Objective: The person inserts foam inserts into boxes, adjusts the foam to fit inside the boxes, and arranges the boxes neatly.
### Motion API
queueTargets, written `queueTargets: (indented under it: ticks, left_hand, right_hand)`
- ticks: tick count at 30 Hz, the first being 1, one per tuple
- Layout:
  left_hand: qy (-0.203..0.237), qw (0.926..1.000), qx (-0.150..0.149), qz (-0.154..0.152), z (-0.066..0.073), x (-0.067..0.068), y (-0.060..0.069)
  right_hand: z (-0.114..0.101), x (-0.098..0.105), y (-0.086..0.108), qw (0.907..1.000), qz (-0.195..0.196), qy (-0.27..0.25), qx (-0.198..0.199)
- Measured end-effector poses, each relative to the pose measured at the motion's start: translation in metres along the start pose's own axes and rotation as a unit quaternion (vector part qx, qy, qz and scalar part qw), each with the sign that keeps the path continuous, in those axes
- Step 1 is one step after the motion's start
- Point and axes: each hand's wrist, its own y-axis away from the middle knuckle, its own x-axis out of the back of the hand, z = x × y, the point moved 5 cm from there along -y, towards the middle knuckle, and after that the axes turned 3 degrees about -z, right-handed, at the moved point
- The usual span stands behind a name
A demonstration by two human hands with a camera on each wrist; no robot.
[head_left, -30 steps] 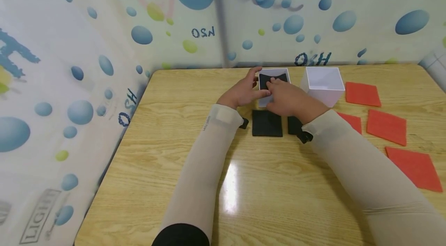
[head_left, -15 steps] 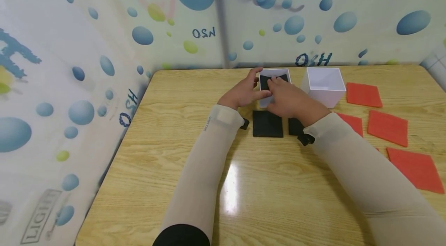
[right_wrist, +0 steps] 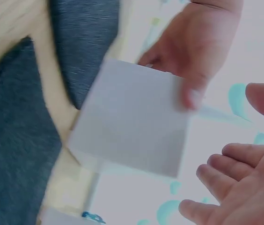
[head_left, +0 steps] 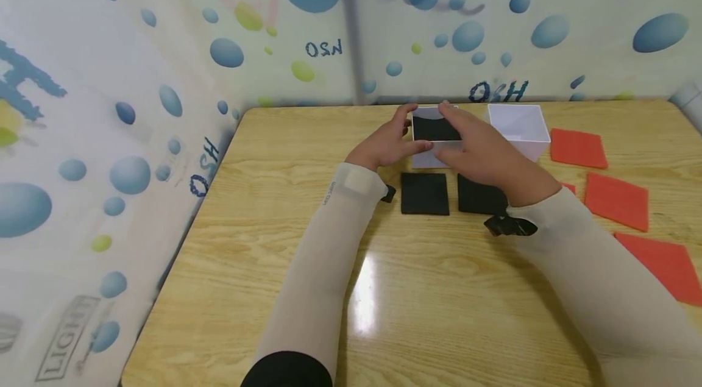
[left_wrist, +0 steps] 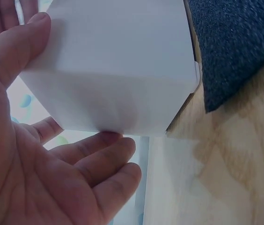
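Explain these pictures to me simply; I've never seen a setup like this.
No machine is at work here, only a person's left hand and right hand, both bare. One picture looks forward and down from a camera on the head; the other two come from a camera on each wrist, so things look bigger and turned there.

On the wooden table stands a white box with a black piece inside, and to its right a second white box. The left hand grips the first box, thumb on its front. The right hand is open beside it. Nearer the person lie two black squares, and farther right some red squares.
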Motion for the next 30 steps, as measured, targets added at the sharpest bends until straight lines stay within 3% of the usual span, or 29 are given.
queueTargets:
  ticks: [5,12,24,30]
  left_hand:
    - [0.008,0.9999,0.013,0.001,0.0,-0.001,0.001]
    - [0.009,0.9997,0.022,-0.002,-0.001,-0.002,0.0]
    - [0.013,0.9996,0.026,-0.001,0.003,0.0,0.001]
    - [0.012,0.9996,0.027,-0.002,0.002,-0.001,0.0]
  right_hand:
    - [0.0,0.014,0.024,0.9991,0.034,-0.014,-0.019]
    - [0.016,0.017,0.049,0.9976,0.024,-0.024,-0.06]
    - [0.035,0.022,0.054,0.9957,-0.025,0.004,-0.089]
    - [0.043,0.018,0.055,0.9912,-0.065,0.042,-0.107]
